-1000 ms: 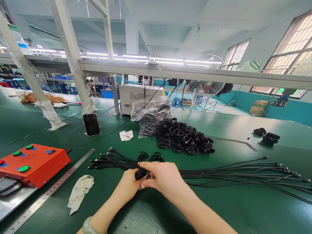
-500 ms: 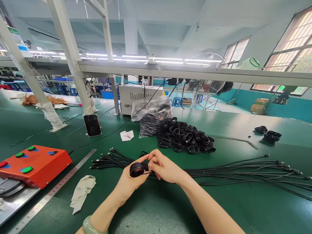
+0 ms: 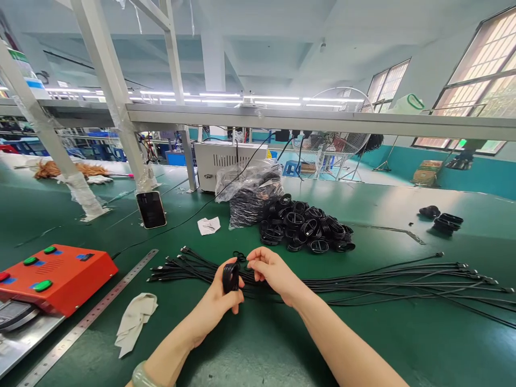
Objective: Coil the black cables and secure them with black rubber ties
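The head-worn camera looks forward and down from close behind both hands [image 3: 217, 295] [image 3: 274, 275], across the green table [image 3: 443, 349].

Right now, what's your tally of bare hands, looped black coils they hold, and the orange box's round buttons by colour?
Left hand, right hand: 2
Looped black coil held: 1
Round green buttons: 3
Round red button: 1
Total: 7

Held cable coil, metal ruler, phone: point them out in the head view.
Cable coil [image 3: 230, 278]: head view, on the side of its black windings.
Metal ruler [image 3: 92, 316]: head view, about midway along its length.
Phone [image 3: 151, 209]: head view, middle of its dark face.
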A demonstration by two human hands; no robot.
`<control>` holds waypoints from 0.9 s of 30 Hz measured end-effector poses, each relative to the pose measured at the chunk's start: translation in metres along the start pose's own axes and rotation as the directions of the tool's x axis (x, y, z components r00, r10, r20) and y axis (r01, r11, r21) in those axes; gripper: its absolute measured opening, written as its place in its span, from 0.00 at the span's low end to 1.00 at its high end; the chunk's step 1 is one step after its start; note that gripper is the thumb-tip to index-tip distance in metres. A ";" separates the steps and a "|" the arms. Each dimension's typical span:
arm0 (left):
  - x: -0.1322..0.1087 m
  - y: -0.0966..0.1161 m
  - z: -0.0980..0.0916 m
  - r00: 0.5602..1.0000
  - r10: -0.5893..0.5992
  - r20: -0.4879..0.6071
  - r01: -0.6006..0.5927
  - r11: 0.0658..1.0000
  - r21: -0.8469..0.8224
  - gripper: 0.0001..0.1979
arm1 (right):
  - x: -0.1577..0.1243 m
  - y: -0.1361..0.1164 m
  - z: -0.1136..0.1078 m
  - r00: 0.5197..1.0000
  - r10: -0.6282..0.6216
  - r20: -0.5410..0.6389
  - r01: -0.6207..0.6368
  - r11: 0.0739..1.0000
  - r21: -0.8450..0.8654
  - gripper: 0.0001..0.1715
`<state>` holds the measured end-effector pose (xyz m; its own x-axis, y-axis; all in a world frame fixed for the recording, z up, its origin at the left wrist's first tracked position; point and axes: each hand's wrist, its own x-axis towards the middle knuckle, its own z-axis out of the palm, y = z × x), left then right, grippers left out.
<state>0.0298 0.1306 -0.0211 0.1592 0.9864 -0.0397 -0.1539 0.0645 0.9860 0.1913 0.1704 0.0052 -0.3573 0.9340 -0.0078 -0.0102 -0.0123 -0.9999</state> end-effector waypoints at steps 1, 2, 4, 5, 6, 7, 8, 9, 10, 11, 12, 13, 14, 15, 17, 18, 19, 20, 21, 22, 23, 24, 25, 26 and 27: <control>-0.001 -0.001 0.000 1.000 -0.012 0.019 0.012 1.000 -0.011 0.38 | -0.002 -0.003 -0.001 1.000 0.002 0.011 -0.002 1.000 -0.011 0.07; -0.002 -0.001 0.000 0.999 -0.026 0.042 0.027 1.000 -0.015 0.37 | -0.004 -0.006 -0.002 0.999 0.009 0.030 -0.008 1.000 -0.022 0.06; -0.005 0.001 0.000 0.993 -0.055 0.108 0.056 0.998 -0.005 0.34 | -0.008 -0.010 -0.005 0.997 0.028 0.071 -0.024 0.999 -0.048 0.05; -0.006 0.003 -0.001 0.987 -0.066 0.144 0.066 0.998 0.008 0.34 | -0.010 -0.012 -0.006 0.996 0.037 0.086 -0.032 0.998 -0.060 0.05; -0.008 0.005 -0.001 0.982 -0.073 0.174 0.070 0.997 0.022 0.33 | -0.012 -0.014 -0.008 0.994 0.046 0.097 -0.040 0.997 -0.071 0.04; -0.008 0.006 -0.001 0.980 -0.073 0.188 0.069 0.997 0.029 0.34 | -0.013 -0.015 -0.009 0.993 0.056 0.107 -0.048 0.996 -0.078 0.04; -0.008 0.007 -0.002 0.980 -0.070 0.186 0.066 0.997 0.031 0.34 | -0.014 -0.015 -0.010 0.991 0.063 0.121 -0.053 0.995 -0.084 0.04; -0.008 0.008 -0.002 0.983 -0.068 0.170 0.064 0.998 0.029 0.34 | -0.014 -0.016 -0.012 0.988 0.067 0.141 -0.055 0.995 -0.087 0.05; -0.007 0.007 -0.002 0.987 -0.067 0.143 0.064 0.998 0.027 0.35 | -0.015 -0.016 -0.012 0.983 0.067 0.169 -0.052 0.994 -0.091 0.06; -0.006 0.007 -0.002 0.992 -0.067 0.111 0.065 0.998 0.024 0.35 | -0.015 -0.015 -0.013 0.978 0.063 0.199 -0.045 0.995 -0.094 0.07; -0.005 0.006 -0.001 0.994 -0.068 0.083 0.066 0.997 0.024 0.36 | -0.015 -0.015 -0.013 0.973 0.056 0.226 -0.034 0.995 -0.098 0.09; -0.003 0.005 0.000 0.996 -0.067 0.062 0.065 0.998 0.025 0.36 | -0.014 -0.014 -0.013 0.968 0.047 0.246 -0.022 0.994 -0.103 0.10; -0.002 0.004 0.001 0.997 -0.061 0.052 0.060 0.998 0.022 0.36 | -0.014 -0.012 -0.013 0.966 0.037 0.256 -0.009 0.994 -0.108 0.10; -0.002 0.004 0.002 0.998 -0.051 0.048 0.051 0.999 0.012 0.37 | -0.013 -0.011 -0.013 0.966 0.030 0.259 0.000 0.993 -0.115 0.10; -0.002 0.005 0.003 0.998 -0.031 0.050 0.032 0.999 -0.013 0.38 | -0.011 -0.008 -0.015 0.966 0.011 0.257 0.027 0.989 -0.144 0.10; -0.002 0.005 0.004 0.998 -0.028 0.054 0.029 0.999 -0.019 0.39 | -0.010 -0.008 -0.016 0.966 -0.002 0.260 0.051 0.983 -0.178 0.09; -0.003 0.006 0.004 0.998 -0.029 0.059 0.031 0.999 -0.019 0.39 | -0.009 -0.007 -0.018 0.964 -0.016 0.265 0.078 0.971 -0.226 0.08; -0.004 0.006 0.004 0.997 -0.034 0.064 0.035 0.999 -0.012 0.38 | -0.009 -0.008 -0.020 0.962 -0.027 0.271 0.106 0.954 -0.280 0.07; -0.004 0.006 0.004 0.997 -0.040 0.068 0.040 0.999 0.000 0.37 | -0.009 -0.009 -0.022 0.961 -0.034 0.274 0.128 0.935 -0.331 0.06; -0.005 0.005 0.004 0.997 -0.044 0.070 0.043 0.999 0.013 0.36 | -0.010 -0.011 -0.023 0.961 -0.037 0.273 0.141 0.918 -0.371 0.04; -0.005 0.005 0.004 0.997 -0.044 0.070 0.043 0.999 0.021 0.35 | -0.012 -0.013 -0.024 0.963 -0.038 0.267 0.148 0.903 -0.403 0.03; -0.005 0.004 0.004 0.997 -0.043 0.066 0.042 0.999 0.026 0.35 | -0.014 -0.016 -0.023 0.964 -0.042 0.264 0.156 0.890 -0.428 0.02; -0.005 0.003 0.004 0.997 -0.041 0.060 0.040 0.999 0.029 0.35 | -0.016 -0.018 -0.022 0.961 -0.052 0.271 0.174 0.877 -0.448 0.02; -0.005 0.002 0.005 0.998 -0.039 0.054 0.038 0.999 0.029 0.34 | -0.018 -0.021 -0.020 0.956 -0.067 0.287 0.202 0.858 -0.473 0.01; -0.005 0.002 0.005 0.998 -0.036 0.049 0.034 0.999 0.028 0.34 | -0.020 -0.024 -0.019 0.947 -0.082 0.310 0.235 0.837 -0.495 0.02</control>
<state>0.0336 0.1248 -0.0186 0.2121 0.9750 -0.0667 -0.1207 0.0939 0.9882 0.2162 0.1583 0.0288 -0.6272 0.7748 0.0792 0.3695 0.3855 -0.8455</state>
